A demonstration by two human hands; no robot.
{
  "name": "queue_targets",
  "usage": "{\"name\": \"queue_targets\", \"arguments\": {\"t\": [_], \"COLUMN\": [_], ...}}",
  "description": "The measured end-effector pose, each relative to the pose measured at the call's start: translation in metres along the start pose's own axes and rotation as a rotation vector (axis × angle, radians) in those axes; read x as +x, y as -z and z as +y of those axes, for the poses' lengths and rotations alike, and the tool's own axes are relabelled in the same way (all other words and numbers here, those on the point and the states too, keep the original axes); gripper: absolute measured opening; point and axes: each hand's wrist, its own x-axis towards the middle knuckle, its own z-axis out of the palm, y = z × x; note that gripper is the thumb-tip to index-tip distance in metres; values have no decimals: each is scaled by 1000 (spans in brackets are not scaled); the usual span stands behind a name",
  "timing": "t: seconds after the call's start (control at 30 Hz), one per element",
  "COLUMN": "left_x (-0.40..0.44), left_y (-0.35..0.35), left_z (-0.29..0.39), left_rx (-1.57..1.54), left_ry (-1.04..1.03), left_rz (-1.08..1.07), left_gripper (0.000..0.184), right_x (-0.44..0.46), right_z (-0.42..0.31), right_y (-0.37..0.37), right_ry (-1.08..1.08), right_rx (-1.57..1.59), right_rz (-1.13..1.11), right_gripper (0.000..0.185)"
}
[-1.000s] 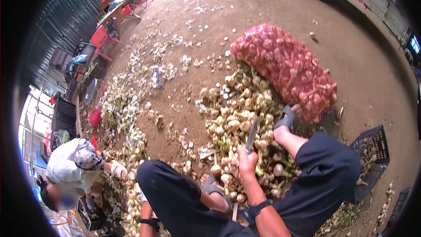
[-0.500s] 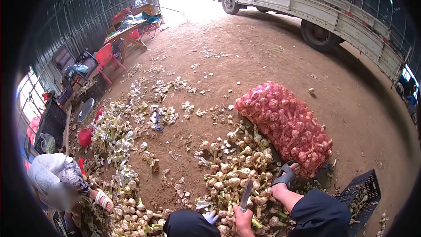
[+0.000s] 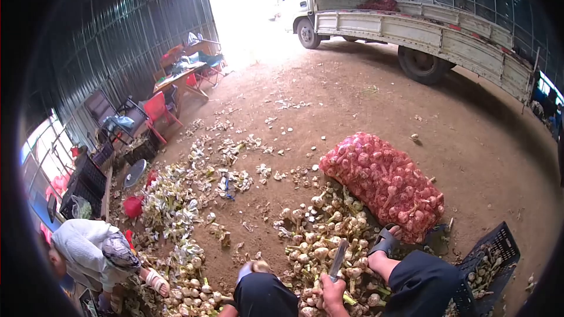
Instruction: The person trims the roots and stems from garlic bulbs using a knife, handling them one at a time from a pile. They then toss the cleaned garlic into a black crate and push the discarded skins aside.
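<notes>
Knife (image 3: 338, 260) points away, leaning right, over garlic pile (image 3: 311, 253); right hand (image 3: 333, 291) closed on it. Left hand (image 3: 245, 270) mostly hidden, can't tell fingers.

Red mesh sack (image 3: 385, 185); white truck (image 3: 423, 29).

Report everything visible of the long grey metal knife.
The long grey metal knife has a narrow, straight blade. The right hand holds it, fingers closed around the handle and hiding most of it. The blade points forward, leaning slightly right, over the pile of pale garlic bulbs. Whether it touches any is unclear.
</notes>
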Motion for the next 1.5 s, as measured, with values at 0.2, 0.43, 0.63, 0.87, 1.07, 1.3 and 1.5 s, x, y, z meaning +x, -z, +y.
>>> {"name": "queue_targets", "arguments": {"t": [0.2, 0.43, 0.63, 0.87, 1.07, 1.3, 1.5], "left_x": [63, -29, -67, -63, -65, -55, -49], "left_y": [78, 67, 41, 22, 12, 7, 5], "left_z": [63, 165, 161, 98, 87, 69, 54], "left_rx": [-144, -151, -56, 255, -96, 67, 110], "left_ry": [-101, -379, -302, -472, -256, -361, -337], "left_rz": [-49, -506, -502, -556, -632, -587, -541], "left_gripper": [18, 81, 72, 65, 70, 67, 71], "right_x": [-29, -54, -80, -100, -90, -81, -64], "right_z": [-62, -94, -133, -161, -146, -124, -108], "right_y": [-7, -13, -8, -1, -1, -6, -7], "right_ry": [72, 184, 662, 1110, 1194, 1130, 1113], "right_rx": [74, 155, -336, -540, -632, -663, -639], "right_rz": [-109, -262, -259, -412, -460, -388, -357], "right_gripper": [24, 24, 22, 32, 34, 29, 16]}}
